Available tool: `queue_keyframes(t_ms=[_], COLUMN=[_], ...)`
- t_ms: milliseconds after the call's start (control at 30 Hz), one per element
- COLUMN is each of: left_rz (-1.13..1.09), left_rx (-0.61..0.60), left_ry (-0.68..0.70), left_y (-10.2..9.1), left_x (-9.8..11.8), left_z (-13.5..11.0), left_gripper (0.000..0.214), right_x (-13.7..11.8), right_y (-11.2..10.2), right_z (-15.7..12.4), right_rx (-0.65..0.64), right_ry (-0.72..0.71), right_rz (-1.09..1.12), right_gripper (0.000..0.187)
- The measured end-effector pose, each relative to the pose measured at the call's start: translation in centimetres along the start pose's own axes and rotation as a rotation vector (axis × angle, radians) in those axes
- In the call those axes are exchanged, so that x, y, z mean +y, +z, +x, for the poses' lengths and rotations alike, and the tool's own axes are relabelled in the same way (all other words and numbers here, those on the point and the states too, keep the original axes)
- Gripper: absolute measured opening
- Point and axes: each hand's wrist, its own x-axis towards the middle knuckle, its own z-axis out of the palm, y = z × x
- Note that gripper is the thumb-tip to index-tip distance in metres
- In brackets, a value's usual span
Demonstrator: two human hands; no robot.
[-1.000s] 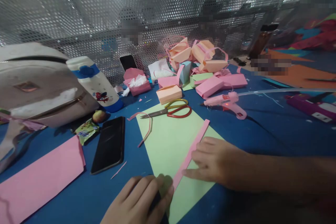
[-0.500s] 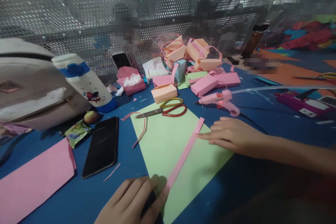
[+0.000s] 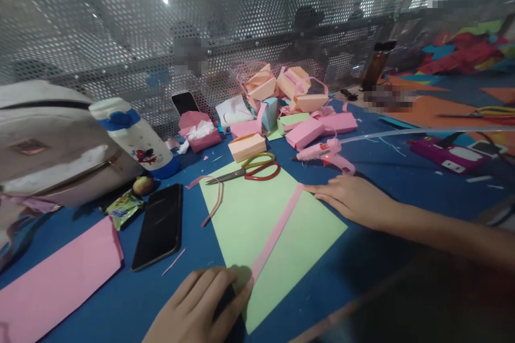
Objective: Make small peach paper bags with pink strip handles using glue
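Observation:
A light green paper sheet (image 3: 257,220) lies on the blue table, with a long pink paper strip (image 3: 277,230) laid diagonally across it. My left hand (image 3: 197,308) at the bottom presses the strip's near end down with curled fingers. Fingers stretched flat, my right hand (image 3: 354,198) rests at the sheet's right edge, its fingertips touching the strip's far end. Scissors with yellow and red handles (image 3: 251,168) sit on the sheet's far end.
A pink glue gun (image 3: 328,153) lies just beyond my right hand. A black phone (image 3: 159,225), a pink sheet (image 3: 56,278), a snack packet (image 3: 123,206), a bottle (image 3: 134,136) and a bag (image 3: 48,144) are left. Folded paper boxes (image 3: 289,102) pile up before a perforated metal screen.
My right hand has slid along the pink strip from its middle to its far end. My left hand has stayed pressed on the near end.

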Motion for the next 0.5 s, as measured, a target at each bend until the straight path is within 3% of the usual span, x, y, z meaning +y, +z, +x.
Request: queue_keyframes(t_ms=[233,333,400,500], left_rz=[0.034,-0.028,-0.1,-0.143], left_rx=[0.013,-0.099,-0.169,-0.142], left_ry=[-0.012,-0.099,-0.167,-0.2], left_y=[-0.8,-1.3,-1.6,-1.6], left_x=[1.7,2.0,1.7,0.8], left_z=[0.1,0.2,1.0,3.7], left_gripper=[0.049,0.049,0.046,0.056], right_x=[-1.3,-2.1,-2.8,-3.8], right_y=[-0.8,-1.6,-1.9,-1.8], right_z=[0.3,0.5,0.5,0.3], right_rx=[-0.027,-0.015,0.013,0.029], right_ry=[0.031,-0.011,-0.06,-0.149], right_rz=[-0.204,-0.22,-0.212,-0.161], right_gripper=[0.036,0.032,0.033,0.033])
